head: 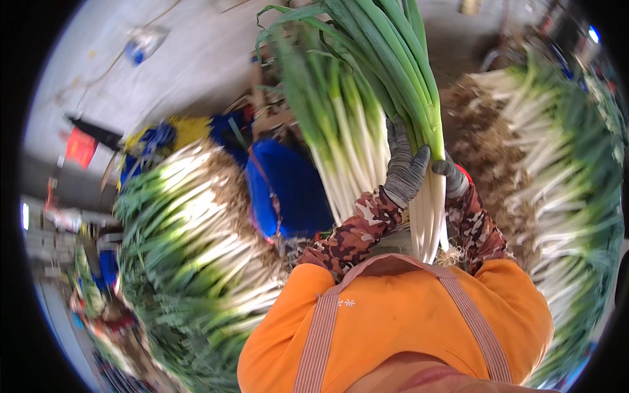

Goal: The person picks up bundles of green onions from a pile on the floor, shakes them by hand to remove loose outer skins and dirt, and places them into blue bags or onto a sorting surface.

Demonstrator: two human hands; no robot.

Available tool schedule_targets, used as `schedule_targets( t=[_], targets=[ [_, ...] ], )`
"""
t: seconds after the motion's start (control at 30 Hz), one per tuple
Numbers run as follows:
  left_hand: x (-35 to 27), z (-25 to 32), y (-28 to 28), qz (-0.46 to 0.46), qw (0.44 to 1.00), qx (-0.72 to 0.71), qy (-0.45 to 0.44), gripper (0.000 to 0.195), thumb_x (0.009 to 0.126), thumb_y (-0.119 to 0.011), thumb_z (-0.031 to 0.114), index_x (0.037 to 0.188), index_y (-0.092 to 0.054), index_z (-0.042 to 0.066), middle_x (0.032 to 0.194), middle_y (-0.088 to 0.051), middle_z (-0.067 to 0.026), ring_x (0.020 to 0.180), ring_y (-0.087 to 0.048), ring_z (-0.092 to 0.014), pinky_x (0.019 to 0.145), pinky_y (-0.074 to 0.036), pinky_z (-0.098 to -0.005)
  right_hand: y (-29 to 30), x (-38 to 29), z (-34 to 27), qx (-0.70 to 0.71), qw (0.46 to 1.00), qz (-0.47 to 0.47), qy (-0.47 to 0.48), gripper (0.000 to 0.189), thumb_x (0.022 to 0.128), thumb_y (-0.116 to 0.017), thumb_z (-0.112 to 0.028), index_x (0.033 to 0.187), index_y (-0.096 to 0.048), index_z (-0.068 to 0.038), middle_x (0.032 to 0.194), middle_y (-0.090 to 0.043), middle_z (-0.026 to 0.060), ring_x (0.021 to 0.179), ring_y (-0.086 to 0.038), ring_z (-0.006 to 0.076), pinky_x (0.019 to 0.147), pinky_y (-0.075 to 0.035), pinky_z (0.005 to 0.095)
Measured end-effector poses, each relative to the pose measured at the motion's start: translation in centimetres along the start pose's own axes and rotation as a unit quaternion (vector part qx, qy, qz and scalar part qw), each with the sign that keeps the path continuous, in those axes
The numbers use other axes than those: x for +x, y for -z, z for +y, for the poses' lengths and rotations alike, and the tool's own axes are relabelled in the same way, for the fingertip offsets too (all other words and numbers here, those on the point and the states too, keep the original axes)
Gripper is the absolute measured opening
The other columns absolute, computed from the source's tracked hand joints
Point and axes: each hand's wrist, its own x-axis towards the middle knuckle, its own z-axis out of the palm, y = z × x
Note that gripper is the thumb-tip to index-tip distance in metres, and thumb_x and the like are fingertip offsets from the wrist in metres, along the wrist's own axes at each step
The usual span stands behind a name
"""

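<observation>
A bundle of large green onions (410, 93) stands upright before my chest, with green leaves at the top and white stalks below. My left hand (405, 167), in a grey knit glove, grips the bundle from its left side where green turns to white. On the right side my right hand (453, 176), gloved the same way, has its thumb pressed on the stalks; its other fingers are hidden behind them. Just beyond my left hand lies another group of green onions (344, 127) with white stalks towards me. Some roots (449, 256) show at the bundle's lower end.
A long pile of green onions (196, 236) lies at the left, roots facing inward. Another pile (555, 186) runs along the right, its brown roots (491, 132) towards me. A blue padded object (287, 189) stands ahead on the left. Behind it rises a pale wall (196, 54).
</observation>
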Motion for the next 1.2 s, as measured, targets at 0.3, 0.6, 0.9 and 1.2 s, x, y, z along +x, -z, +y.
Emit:
schedule_targets(
  t=[0.3, 0.6, 0.9, 1.2],
  targets=[
    [2.7, -5.7, -0.9, -0.253, 0.919, -0.286, 0.099, 0.043, 0.093, -0.053, 0.007, 0.134, -0.042, 0.002, 0.122, -0.055, -0.0141, 0.112, -0.055, -0.025, 0.101, -0.042, -0.0364, 11.6, -3.7, -0.9, 0.255, 0.961, -0.091, -0.056, 0.086, 0.069, -0.075, -0.036, 0.131, -0.037, 0.008, 0.116, -0.054, 0.0302, 0.093, -0.062, 0.0358, 0.084, -0.056, 0.0446],
    [7.1, -18.8, -0.5, -0.614, 0.564, 0.528, -0.159, 0.042, 0.085, -0.053, 0.045, 0.092, -0.067, 0.006, 0.086, -0.066, -0.0145, 0.087, -0.062, -0.032, 0.084, -0.044, -0.0430, 15.9, -10.3, -5.0, 0.194, 0.958, 0.209, -0.010, 0.086, 0.071, -0.070, -0.045, 0.133, -0.039, 0.006, 0.115, -0.057, 0.0233, 0.092, -0.063, 0.0324, 0.079, -0.055, 0.0437],
    [6.1, -23.5, 1.3, -0.614, 0.501, 0.597, -0.128, 0.033, 0.078, -0.059, 0.040, 0.078, -0.067, 0.008, 0.078, -0.065, -0.0118, 0.080, -0.063, -0.031, 0.072, -0.049, -0.0442, 21.6, -10.0, -2.7, 0.260, 0.935, 0.241, 0.003, 0.086, 0.071, -0.071, -0.044, 0.133, -0.038, 0.005, 0.117, -0.056, 0.0234, 0.092, -0.063, 0.0328, 0.079, -0.055, 0.0442],
    [9.1, -21.9, -0.5, -0.696, 0.472, 0.521, -0.146, 0.031, 0.078, -0.056, 0.038, 0.075, -0.071, 0.011, 0.082, -0.067, -0.0137, 0.096, -0.059, -0.035, 0.091, -0.044, -0.0506, 21.4, -11.0, 0.7, 0.304, 0.909, 0.284, -0.009, 0.085, 0.071, -0.071, -0.043, 0.134, -0.038, 0.004, 0.118, -0.055, 0.0235, 0.093, -0.063, 0.0332, 0.079, -0.055, 0.0447]
  ],
)
